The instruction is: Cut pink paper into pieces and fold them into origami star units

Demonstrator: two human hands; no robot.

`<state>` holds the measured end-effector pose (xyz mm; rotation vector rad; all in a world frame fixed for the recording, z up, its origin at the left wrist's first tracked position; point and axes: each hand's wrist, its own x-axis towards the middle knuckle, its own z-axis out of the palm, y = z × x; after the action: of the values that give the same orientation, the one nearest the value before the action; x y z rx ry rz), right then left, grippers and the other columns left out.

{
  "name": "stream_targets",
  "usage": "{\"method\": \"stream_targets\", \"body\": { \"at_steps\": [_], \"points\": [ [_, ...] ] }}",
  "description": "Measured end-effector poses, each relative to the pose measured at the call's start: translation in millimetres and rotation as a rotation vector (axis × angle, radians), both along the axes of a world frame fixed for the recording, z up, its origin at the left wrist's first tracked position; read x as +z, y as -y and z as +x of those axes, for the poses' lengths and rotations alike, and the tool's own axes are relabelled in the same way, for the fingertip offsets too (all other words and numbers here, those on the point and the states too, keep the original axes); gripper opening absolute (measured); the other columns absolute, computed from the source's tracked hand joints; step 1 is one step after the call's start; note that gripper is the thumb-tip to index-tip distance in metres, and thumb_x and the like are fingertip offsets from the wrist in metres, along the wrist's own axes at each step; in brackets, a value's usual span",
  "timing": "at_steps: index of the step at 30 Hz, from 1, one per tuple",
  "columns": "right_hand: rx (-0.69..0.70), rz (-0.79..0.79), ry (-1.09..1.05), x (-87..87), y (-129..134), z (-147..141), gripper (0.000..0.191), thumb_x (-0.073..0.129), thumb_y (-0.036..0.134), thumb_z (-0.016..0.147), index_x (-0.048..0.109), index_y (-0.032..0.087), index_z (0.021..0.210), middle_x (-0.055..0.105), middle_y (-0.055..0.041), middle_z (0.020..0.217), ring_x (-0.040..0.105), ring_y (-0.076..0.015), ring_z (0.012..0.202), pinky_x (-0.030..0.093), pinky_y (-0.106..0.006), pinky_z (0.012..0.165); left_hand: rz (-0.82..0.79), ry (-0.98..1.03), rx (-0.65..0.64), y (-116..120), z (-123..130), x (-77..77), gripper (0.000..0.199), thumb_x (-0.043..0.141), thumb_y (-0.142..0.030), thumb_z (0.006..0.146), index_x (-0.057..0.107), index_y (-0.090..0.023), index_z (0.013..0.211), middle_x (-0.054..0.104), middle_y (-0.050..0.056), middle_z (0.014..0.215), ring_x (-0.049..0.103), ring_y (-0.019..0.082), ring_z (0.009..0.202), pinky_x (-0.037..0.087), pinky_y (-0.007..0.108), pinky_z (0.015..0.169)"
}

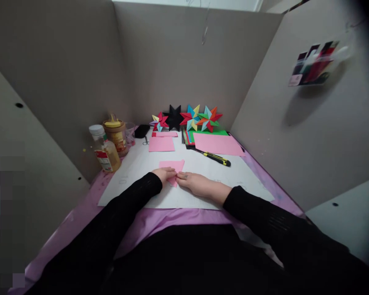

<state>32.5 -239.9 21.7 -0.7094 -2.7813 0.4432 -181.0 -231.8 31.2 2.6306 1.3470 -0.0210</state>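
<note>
A small pink paper (pixel 171 164) lies on the white sheet (pixel 135 192), with a pointed corner toward me. My left hand (pixel 164 175) rests on its left part, fingers close together and pointing right. My right hand (pixel 192 182) touches its lower right edge with the fingertips, fingers held together. The fingertips of both hands nearly meet over the paper. Whether either hand pinches the paper is hard to see. Behind it lies a pink square (pixel 161 144), and a larger pink sheet (pixel 218 144) is at the right.
A yellow-black cutter (pixel 217 158) lies right of centre. Small scissors (pixel 145 140) and a black phone (pixel 142 131) are back left, near a bottle (pixel 106 153) and a jar (pixel 116 137). Folded paper stars (pixel 193 118) stand along the back panel (pixel 184 57).
</note>
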Motion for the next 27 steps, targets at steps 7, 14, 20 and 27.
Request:
{"method": "stream_targets", "body": {
  "at_steps": [7, 14, 20, 27],
  "points": [
    [-0.011, -0.148, 0.017, -4.8, 0, 8, 0.034, 0.050, 0.024, 0.088, 0.058, 0.027, 0.121, 0.025, 0.0011, 0.149, 0.024, -0.0202, 0.137, 0.027, -0.037, 0.110, -0.023, 0.038, 0.010, -9, -5, -23.6, 0.055, 0.051, -0.016, 0.078, 0.046, -0.018, 0.133, 0.039, 0.007, 0.143, 0.033, 0.017, 0.132, 0.024, 0.030, 0.109],
    [-0.046, -0.153, 0.015, -8.0, 1, 11, 0.040, 0.053, 0.029, 0.087, 0.053, 0.031, 0.127, 0.032, 0.0011, 0.147, 0.023, -0.0228, 0.137, 0.029, -0.038, 0.109, -0.005, 0.029, 0.021, -1, -4, -16.9, 0.059, 0.053, -0.016, 0.077, 0.042, -0.017, 0.135, 0.040, 0.008, 0.143, 0.035, 0.020, 0.132, 0.030, 0.033, 0.107],
    [0.070, -0.046, 0.018, -7.5, 6, 11, 0.038, 0.042, 0.020, 0.092, 0.052, 0.033, 0.126, 0.036, 0.0011, 0.145, 0.025, -0.0190, 0.136, 0.029, -0.039, 0.108, 0.044, 0.014, 0.021, 3, -5, -21.0, 0.058, 0.053, -0.015, 0.076, 0.044, -0.024, 0.134, 0.039, 0.003, 0.143, 0.035, 0.019, 0.132, 0.031, 0.032, 0.106],
    [-0.027, 0.142, 0.056, -8.6, 8, 6, 0.040, 0.037, 0.016, 0.092, 0.051, 0.026, 0.128, 0.051, -0.0076, 0.133, 0.046, -0.0201, 0.121, 0.034, -0.041, 0.102, 0.065, -0.009, 0.024, 1, -4, -20.9, 0.055, 0.050, -0.017, 0.078, 0.046, -0.023, 0.133, 0.040, 0.003, 0.143, 0.037, 0.022, 0.130, 0.032, 0.034, 0.106]
  ]
}}
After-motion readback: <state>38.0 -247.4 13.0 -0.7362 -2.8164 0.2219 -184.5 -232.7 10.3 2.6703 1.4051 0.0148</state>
